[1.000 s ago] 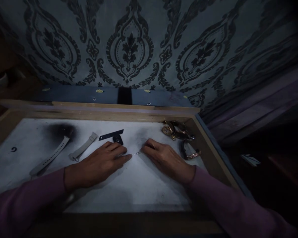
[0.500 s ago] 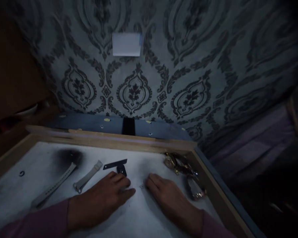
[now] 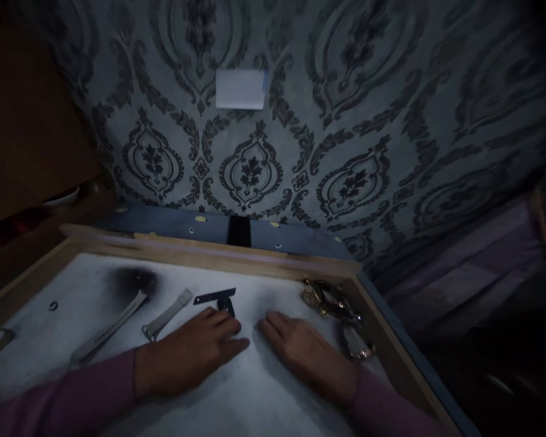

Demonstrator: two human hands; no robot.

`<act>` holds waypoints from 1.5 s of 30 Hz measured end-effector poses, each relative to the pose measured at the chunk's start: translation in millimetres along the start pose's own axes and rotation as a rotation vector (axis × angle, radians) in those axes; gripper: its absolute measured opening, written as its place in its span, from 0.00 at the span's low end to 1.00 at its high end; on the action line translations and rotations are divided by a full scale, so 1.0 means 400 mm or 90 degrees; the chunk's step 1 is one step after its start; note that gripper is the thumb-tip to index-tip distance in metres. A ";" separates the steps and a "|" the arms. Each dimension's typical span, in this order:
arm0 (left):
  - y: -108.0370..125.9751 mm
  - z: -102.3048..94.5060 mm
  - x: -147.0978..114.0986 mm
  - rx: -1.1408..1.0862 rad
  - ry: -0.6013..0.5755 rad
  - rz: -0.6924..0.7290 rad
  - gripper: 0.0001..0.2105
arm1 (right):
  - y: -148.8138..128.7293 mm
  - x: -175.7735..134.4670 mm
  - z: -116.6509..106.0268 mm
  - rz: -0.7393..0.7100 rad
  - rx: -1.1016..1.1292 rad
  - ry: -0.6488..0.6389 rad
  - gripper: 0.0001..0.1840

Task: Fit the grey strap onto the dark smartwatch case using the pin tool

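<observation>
My left hand (image 3: 193, 352) rests on the white tray bottom (image 3: 236, 400), thumb stretched away from its bent fingers. Just beyond its fingertips lies a small dark piece, possibly a watch case (image 3: 226, 306), beside a dark cutter blade (image 3: 215, 295). My right hand (image 3: 303, 352) is lowered to the white surface with its fingers pressed together; the fingertips are hidden, so what they hold, if anything, does not show. A pale watch strap (image 3: 167, 314) lies left of my left hand, and a longer strap (image 3: 111, 328) lies farther left.
Several watches (image 3: 330, 300) lie in the tray's right back corner, with a bracelet-like watch (image 3: 357, 343) nearer. A wooden rim (image 3: 209, 254) borders the tray. A small dark ring (image 3: 53, 306) lies at left. Patterned wallpaper (image 3: 250, 170) rises behind. The light is dim.
My right hand has moved slightly left, and the tiny shiny bit seen between my hands is now out of sight. My left hand has barely moved. The view has shifted a little.
</observation>
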State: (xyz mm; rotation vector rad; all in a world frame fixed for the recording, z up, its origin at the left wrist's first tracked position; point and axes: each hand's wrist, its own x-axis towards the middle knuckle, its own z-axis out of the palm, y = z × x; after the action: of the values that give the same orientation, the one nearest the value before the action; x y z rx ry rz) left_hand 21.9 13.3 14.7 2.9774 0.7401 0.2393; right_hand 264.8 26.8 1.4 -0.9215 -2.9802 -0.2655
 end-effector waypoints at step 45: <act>-0.021 0.003 -0.012 -0.068 -0.044 0.000 0.15 | 0.033 0.002 -0.013 -0.073 0.071 0.030 0.08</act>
State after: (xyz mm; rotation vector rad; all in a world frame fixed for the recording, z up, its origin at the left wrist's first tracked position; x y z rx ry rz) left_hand 14.2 18.5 12.1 2.8694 0.6976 0.1680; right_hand 271.2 37.1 8.9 -0.7244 -2.9743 -0.1195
